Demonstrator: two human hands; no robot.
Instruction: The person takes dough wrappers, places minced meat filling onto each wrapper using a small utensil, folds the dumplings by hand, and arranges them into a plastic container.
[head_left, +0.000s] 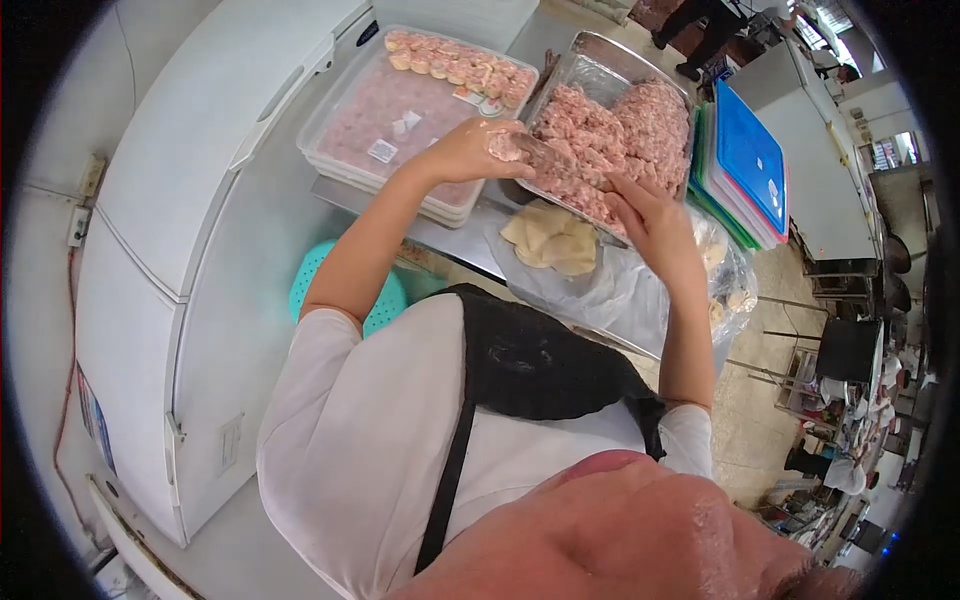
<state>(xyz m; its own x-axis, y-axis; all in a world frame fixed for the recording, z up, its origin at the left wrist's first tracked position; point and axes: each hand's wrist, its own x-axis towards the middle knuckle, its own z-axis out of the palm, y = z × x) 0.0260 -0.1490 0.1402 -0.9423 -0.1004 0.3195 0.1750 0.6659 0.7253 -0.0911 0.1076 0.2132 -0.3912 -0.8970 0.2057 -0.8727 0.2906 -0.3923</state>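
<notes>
My left hand [475, 150] is cupped at the near left edge of a metal tray, around a pale wrapper [508, 148] with pinkish meat on it. My right hand [648, 220] is closed over the tray's near side on a thin flat spatula [548, 155], whose blade points toward the left hand. Pink minced meat [650, 130] is heaped in the deep metal tray [578, 68]. Just below the tray lies a pile of pale dough wrappers [550, 238] on clear plastic.
Stacked clear containers [370, 110] stand left, with rows of filled dumplings [460, 62] on the lid. Coloured lids or boards [750, 150] are stacked right. A white freezer [215, 260] borders the left side. A turquoise basket [385, 305] sits below. Another person [700, 25] stands beyond the table.
</notes>
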